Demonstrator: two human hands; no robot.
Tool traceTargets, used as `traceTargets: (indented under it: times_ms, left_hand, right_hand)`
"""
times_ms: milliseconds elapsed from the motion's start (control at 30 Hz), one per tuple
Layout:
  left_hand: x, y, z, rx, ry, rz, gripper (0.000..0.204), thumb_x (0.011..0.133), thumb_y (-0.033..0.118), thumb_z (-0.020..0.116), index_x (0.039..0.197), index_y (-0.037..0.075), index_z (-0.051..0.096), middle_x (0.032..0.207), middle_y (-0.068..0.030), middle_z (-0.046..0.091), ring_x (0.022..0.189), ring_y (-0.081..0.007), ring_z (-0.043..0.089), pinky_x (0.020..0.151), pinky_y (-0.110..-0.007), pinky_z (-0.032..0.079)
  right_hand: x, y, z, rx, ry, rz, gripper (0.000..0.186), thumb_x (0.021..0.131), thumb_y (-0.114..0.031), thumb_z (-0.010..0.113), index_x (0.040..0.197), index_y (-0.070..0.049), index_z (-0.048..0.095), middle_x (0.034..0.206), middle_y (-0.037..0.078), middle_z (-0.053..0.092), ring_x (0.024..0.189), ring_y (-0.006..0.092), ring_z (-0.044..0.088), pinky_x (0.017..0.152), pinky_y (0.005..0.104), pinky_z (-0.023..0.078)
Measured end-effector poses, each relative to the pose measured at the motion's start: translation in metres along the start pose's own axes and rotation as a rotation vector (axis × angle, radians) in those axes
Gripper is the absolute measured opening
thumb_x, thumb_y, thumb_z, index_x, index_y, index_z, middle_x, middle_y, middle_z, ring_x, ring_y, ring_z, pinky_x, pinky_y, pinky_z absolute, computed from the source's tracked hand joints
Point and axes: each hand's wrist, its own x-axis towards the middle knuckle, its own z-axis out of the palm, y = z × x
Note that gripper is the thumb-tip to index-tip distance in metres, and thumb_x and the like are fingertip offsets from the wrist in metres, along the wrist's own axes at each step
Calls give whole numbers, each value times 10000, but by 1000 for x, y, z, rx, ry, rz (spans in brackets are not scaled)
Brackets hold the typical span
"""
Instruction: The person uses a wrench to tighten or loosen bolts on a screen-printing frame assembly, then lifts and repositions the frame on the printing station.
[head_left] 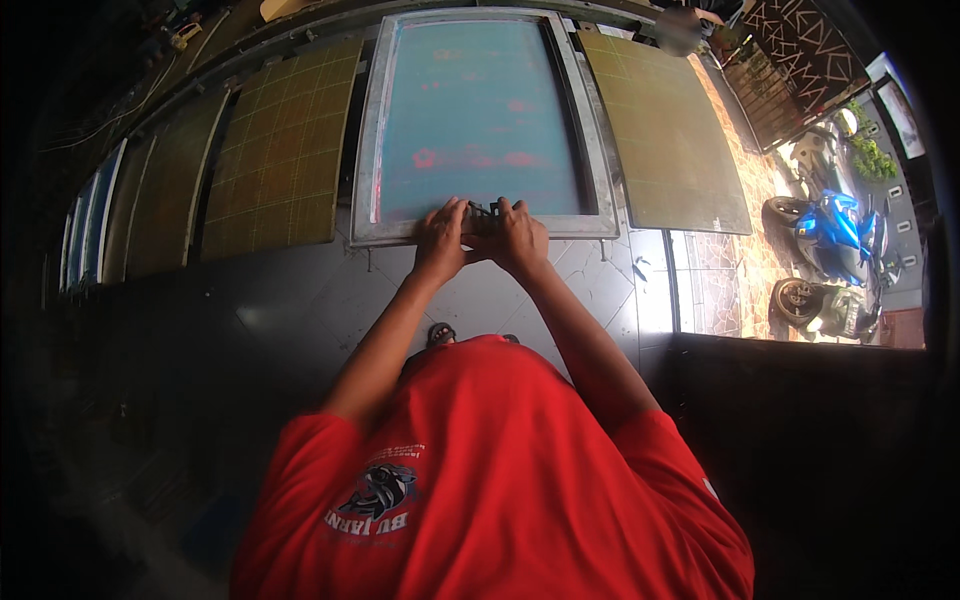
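A metal-framed printing screen [372, 130] with a teal mesh stained pink lies flat on the long table in front of me. My left hand [441, 237] and my right hand [518, 236] sit together at the middle of its near frame edge. Both grip a small dark clamp-like fitting [483, 214] fixed to that edge. My fingers curl over it, so its shape is mostly hidden.
Yellow-green gridded boards [285, 150] lie left of the screen and another gridded board [665, 130] lies right. Grey tiled floor [600, 290] shows under my arms. Parked motorbikes [835, 235] stand outside at the right, beyond a dark gate [790, 70].
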Motion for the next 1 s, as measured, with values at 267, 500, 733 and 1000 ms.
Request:
traceTargets:
  times_ms: [267,500,733,1000]
  left_hand:
    - [-2,0,0,22,13,33,823,577,264,866,1254,49,451,1199,-154,562,1148,-334,516,988,-457,362]
    - [-2,-2,-14,-128,-13,132,417,713,219,750,1083,119,585,1208,-110,567,1186,-295,490,1037,-461,304]
    - [3,0,-1,-114,33,56,134,746,190,722,867,143,689,1083,-58,610,1046,-269,545,965,-435,340]
    - [9,6,-1,-95,31,25,165,728,223,746,814,124,645,956,-28,572,955,-238,559,921,-421,333]
  right_hand:
    - [-4,8,2,77,97,2,723,635,-448,790,1159,-21,536,990,149,606,849,322,648,707,387,522]
    - [-22,43,6,287,203,-176,184,767,-205,689,923,-107,694,911,87,638,807,307,636,675,401,499]
    - [-26,40,7,296,189,-161,180,802,-164,661,973,-138,711,871,90,645,782,305,634,664,387,500]
    - [-28,35,7,349,212,-124,177,808,-179,670,975,-124,686,880,101,639,772,315,626,655,392,495]
